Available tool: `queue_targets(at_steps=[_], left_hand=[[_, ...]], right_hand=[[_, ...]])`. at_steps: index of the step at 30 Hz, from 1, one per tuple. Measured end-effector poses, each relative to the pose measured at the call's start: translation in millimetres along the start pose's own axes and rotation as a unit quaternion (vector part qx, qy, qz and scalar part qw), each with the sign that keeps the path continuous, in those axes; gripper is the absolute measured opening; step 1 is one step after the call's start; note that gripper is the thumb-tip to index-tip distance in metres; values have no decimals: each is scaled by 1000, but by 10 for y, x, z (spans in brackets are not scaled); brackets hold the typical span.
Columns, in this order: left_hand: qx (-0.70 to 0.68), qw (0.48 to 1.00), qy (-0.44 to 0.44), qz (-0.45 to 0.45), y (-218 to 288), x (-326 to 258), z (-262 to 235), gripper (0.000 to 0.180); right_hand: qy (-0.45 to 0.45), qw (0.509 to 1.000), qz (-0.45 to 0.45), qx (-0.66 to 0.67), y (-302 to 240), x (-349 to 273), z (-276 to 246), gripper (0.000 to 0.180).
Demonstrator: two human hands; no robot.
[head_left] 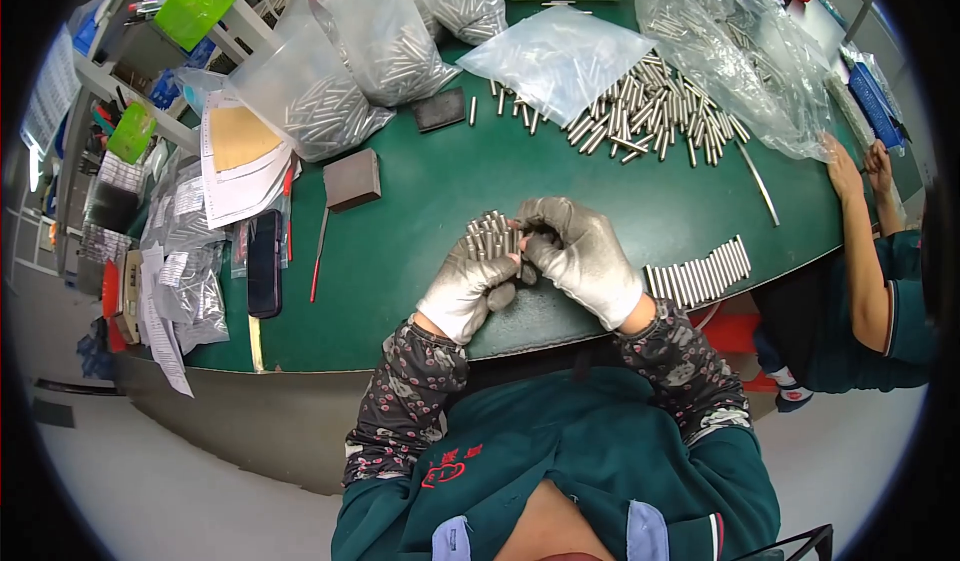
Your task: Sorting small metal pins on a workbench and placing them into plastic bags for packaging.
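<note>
My left hand (462,286), in a grey-and-white glove with bare fingertips, is closed around a bundle of short steel pins (490,237) held upright above the near edge of the green table. My right hand (585,261), gloved likewise, meets the bundle from the right. Its thumb and forefinger pinch at a pin (519,261) on the bundle's edge; the other fingers are curled and partly hidden. To the right of my right hand lies a neat row of steel pins (698,272), side by side.
A heap of loose pins (660,111) lies beyond, partly under a plastic bag (560,53). Pin-filled bags (325,111) stand at the far left, near a brown block (352,180). A phone (264,264) and red-handled tool (318,256) lie left. Another person's hand (842,166) touches a bag at right.
</note>
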State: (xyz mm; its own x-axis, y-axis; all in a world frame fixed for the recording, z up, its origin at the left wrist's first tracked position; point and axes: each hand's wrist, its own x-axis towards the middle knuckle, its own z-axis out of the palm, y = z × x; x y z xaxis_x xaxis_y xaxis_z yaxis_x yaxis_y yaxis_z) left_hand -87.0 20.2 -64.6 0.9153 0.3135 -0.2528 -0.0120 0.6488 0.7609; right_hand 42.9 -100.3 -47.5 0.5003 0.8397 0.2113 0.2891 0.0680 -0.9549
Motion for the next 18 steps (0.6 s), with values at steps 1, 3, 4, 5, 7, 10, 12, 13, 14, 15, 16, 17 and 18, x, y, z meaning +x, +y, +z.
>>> queue_targets(at_steps=[1,3,4,5,7,10,12,13,14,15,16,17,18], left_hand=[[-3,1000,-17,-6,-7,-9,-12,36],[14,1000,9,-15,-26,-21,14,48],[14,1000,8,-12,-57,-22,35,48],[34,999,32,29,-99,-23,51,51],[42,992,51,103,-156,-2,63,57],[133,985,89,63,-127,26,57,55],[97,973,25,208,-327,58,-65,54],[131,973,24,191,-321,83,-61,55],[165,971,23,174,-318,101,-59,57],[240,953,51,178,-341,119,-93,58],[239,953,52,179,-376,138,-126,58],[247,950,64,182,-407,152,-153,59],[255,946,76,184,-434,158,-177,60]], right_hand=[[-1,1000,-2,-2,15,-11,24,24],[11,999,-29,-20,42,-36,67,25],[10,999,-31,-20,39,-56,85,25],[14,996,13,84,34,-77,100,26],[15,980,57,188,55,-81,85,26],[-9,992,75,96,132,-82,-13,26],[-1,994,-94,-60,89,-128,-8,29],[0,994,-92,-61,99,-140,-6,29],[14,996,-79,-46,106,-155,10,28],[29,997,-66,-31,114,-173,25,28],[27,997,-66,-32,120,-186,38,28],[38,996,-77,-40,126,-202,51,27],[48,994,-88,-47,138,-216,63,26]])
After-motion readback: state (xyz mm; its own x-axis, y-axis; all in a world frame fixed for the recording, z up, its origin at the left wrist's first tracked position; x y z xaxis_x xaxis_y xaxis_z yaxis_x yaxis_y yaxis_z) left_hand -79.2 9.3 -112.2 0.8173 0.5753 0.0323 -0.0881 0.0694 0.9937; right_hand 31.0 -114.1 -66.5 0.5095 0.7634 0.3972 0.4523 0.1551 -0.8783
